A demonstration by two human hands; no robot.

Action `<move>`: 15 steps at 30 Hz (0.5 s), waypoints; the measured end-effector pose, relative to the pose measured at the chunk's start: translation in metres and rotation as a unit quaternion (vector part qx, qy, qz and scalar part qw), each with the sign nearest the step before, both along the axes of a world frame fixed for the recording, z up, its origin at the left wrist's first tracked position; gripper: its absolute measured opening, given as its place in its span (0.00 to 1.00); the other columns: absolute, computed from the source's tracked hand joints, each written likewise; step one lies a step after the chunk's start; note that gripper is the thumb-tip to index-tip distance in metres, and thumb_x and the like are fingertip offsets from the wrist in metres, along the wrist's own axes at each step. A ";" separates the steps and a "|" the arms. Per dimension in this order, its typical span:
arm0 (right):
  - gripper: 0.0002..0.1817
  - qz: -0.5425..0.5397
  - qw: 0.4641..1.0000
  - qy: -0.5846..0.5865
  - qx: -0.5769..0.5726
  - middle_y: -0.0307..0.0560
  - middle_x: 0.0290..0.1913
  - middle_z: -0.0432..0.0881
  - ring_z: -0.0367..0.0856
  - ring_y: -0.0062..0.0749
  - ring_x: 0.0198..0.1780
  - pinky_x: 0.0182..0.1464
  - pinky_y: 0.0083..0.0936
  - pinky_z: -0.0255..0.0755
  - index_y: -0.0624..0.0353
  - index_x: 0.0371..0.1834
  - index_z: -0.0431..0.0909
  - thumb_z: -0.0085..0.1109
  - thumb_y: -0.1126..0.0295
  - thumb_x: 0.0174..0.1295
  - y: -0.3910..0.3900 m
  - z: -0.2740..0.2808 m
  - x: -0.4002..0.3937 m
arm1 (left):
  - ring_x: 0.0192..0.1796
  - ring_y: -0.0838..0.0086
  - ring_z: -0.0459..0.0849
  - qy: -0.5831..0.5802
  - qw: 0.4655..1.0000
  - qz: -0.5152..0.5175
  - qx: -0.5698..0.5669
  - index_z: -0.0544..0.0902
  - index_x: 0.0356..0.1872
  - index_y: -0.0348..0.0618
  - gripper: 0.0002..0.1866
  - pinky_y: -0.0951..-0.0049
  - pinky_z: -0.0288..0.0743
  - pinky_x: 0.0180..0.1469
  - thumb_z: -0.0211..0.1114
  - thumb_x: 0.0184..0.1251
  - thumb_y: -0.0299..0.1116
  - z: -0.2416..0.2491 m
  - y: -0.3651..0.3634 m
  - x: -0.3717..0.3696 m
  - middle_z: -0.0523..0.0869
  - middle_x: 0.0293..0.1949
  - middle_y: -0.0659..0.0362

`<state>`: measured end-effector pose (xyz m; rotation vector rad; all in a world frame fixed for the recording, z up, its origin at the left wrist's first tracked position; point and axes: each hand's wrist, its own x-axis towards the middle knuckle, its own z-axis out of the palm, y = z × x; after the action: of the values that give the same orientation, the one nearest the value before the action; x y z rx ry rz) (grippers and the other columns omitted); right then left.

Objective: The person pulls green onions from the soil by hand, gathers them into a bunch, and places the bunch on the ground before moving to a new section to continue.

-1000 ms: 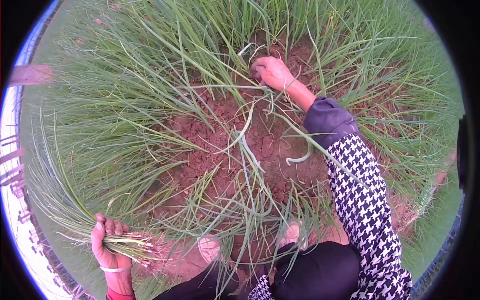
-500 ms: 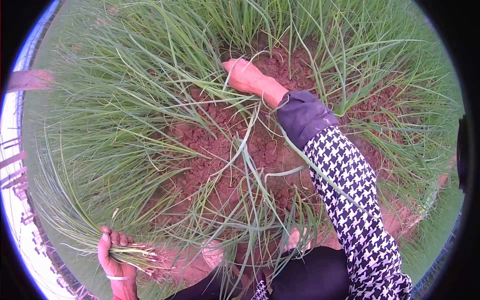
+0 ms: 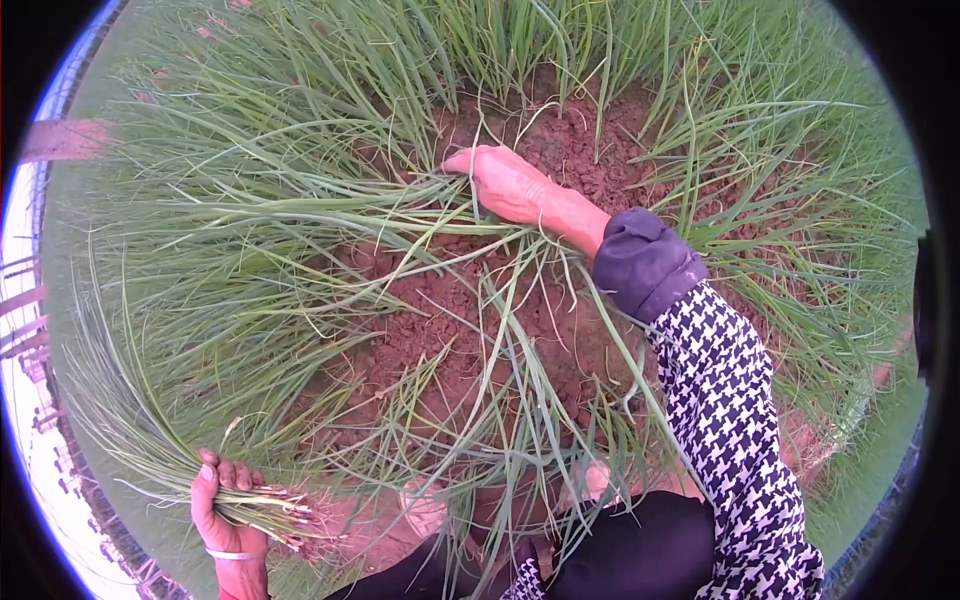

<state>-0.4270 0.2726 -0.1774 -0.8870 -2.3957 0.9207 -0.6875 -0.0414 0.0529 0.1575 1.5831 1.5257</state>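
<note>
The right hand [image 3: 515, 188] lay among the green stalks [image 3: 330, 205] — fingers apparently closed on some, their length running leftward; the left hand [image 3: 222, 500] clenched a pulled bundle [image 3: 160, 440] near the feet.

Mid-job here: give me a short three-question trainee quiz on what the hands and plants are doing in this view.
1. True or false: the left hand grips a bunch of pulled stalks with roots showing.
2. Where is the right hand? A) resting on the knee B) reaching into the standing green shoots above bare red soil C) holding a knife
3. Fill in: the right sleeve has a black-and-white ____ pattern.

Key: 1 true; 2 B; 3 houndstooth.
</note>
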 end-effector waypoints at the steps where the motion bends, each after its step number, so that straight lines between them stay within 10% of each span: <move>1: 0.19 -0.002 0.998 0.012 -0.057 0.57 0.46 0.79 0.75 0.48 0.50 0.55 0.35 0.68 0.66 0.46 0.74 0.43 0.75 0.50 0.007 0.005 -0.001 | 0.27 0.79 0.71 0.000 1.000 -0.002 -0.003 0.72 0.42 0.44 0.10 0.75 0.66 0.34 0.58 0.63 0.35 0.000 -0.002 -0.003 0.71 0.22 0.66; 4: 0.20 -0.047 0.988 0.020 -0.149 0.58 0.37 0.81 0.80 0.46 0.42 0.46 0.35 0.71 0.66 0.40 0.77 0.42 0.63 0.54 0.031 0.007 -0.010 | 0.27 0.78 0.71 -0.005 1.000 0.002 -0.009 0.72 0.42 0.44 0.10 0.75 0.66 0.34 0.58 0.63 0.35 -0.003 -0.010 -0.011 0.71 0.23 0.66; 15: 0.10 -0.110 0.982 -0.142 0.056 0.57 0.33 0.79 0.77 0.54 0.38 0.43 0.42 0.71 0.63 0.32 0.76 0.55 0.68 0.49 0.052 -0.037 -0.056 | 0.28 0.76 0.72 -0.012 0.998 0.064 -0.022 0.71 0.42 0.44 0.10 0.73 0.68 0.36 0.58 0.63 0.34 -0.013 -0.049 -0.036 0.71 0.23 0.65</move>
<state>-0.4833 0.3250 -0.2141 -1.2812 -2.4862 0.6040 -0.7234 -0.0908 0.0396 0.0132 1.6341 1.5827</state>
